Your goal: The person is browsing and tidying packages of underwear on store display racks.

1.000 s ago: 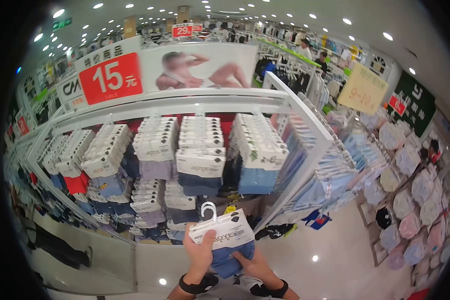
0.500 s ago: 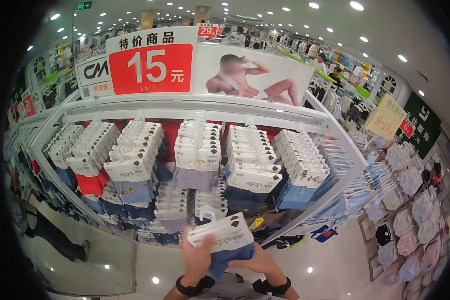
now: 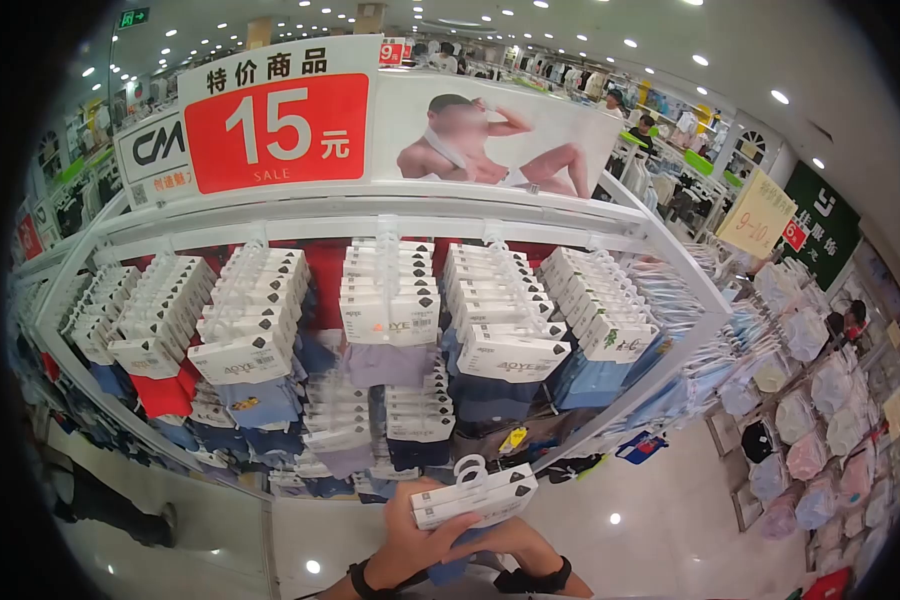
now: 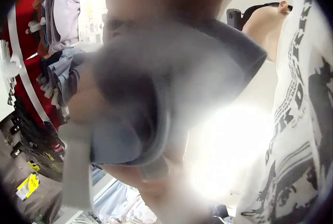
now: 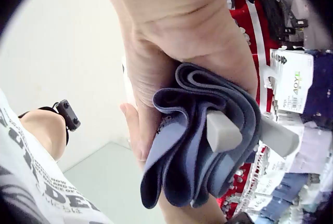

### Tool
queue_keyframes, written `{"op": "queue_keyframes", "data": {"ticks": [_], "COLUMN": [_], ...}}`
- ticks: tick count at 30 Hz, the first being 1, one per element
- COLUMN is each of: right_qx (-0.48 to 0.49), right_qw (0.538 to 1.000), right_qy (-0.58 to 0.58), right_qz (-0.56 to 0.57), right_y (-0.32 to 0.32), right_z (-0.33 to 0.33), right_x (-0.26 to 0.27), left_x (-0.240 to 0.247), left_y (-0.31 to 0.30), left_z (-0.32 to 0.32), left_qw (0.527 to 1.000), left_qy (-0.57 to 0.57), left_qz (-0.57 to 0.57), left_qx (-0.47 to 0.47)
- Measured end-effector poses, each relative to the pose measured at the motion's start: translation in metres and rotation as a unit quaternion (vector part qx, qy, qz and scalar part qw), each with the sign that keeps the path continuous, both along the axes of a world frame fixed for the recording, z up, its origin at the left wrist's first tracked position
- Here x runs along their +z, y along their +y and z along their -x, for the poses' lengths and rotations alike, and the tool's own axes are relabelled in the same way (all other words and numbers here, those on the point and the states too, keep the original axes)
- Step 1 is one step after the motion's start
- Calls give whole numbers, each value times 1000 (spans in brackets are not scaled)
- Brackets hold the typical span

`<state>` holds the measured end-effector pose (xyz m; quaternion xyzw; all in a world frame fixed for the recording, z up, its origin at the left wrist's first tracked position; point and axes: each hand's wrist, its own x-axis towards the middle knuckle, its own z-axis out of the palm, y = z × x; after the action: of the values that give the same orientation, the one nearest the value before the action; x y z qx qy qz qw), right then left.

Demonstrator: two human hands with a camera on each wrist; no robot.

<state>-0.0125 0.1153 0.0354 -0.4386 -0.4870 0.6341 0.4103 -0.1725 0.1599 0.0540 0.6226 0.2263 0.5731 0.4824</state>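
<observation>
Low in front of the rack, both hands hold blue underwear with white card headers (image 3: 478,500) and white hanger hooks (image 3: 468,468). My left hand (image 3: 410,535) grips the left end of the cards, thumb along their lower front. My right hand (image 3: 515,540) holds the underwear from the right, just under the cards. In the right wrist view its palm and fingers wrap the folded blue underwear (image 5: 177,151), whose layers hang in loops beside grey plastic clips (image 5: 223,130). Blurred grey-blue cloth (image 4: 223,52) covers much of the left wrist view.
A white display rack (image 3: 660,235) ahead carries rows of carded underwear (image 3: 510,355) under a red price sign (image 3: 275,130). Hanging light-blue garments (image 3: 660,350) and a wall of packaged pieces (image 3: 805,450) stand to the right. A person's dark-trousered leg (image 3: 110,505) shows at left.
The held cards have tipped back so their top edges show more, and both hands have moved slightly right. The head view has swung left relative to the rack, then back a little.
</observation>
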Motion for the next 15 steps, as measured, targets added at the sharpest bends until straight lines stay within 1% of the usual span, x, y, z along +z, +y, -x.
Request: {"op": "queue_keyframes", "data": {"ticks": [1,3,4,6,9,12,13,15], "right_qx": [2,-23,-35,-41,-55,-70,-73,-87], "right_qw": [1000,999,997,997,997,996,996,995], "right_qy": [-1,42,64,71,60,53,52,41], "right_qz": [-11,-10,-8,-8,5,18,21,-8], "right_y": [0,0,-1,-3,-5,-7,-8,-11], "right_z": [2,6,7,10,10,11,11,11], "right_x": [-3,-13,-15,-11,-9,-14,-15,-18], "left_x": [0,0,1,2,-3,-7,-7,-7], "left_y": [-3,-6,-7,-11,-9,-9,-9,-11], "left_z": [3,7,8,9,9,5,5,4], "left_qw": [1000,998,998,997,997,997,996,994], "left_qy": [-3,-8,-4,0,-6,-36,-41,-51], "left_qz": [21,61,62,69,63,57,69,93], "left_qx": [4,11,14,19,45,48,40,25]}}
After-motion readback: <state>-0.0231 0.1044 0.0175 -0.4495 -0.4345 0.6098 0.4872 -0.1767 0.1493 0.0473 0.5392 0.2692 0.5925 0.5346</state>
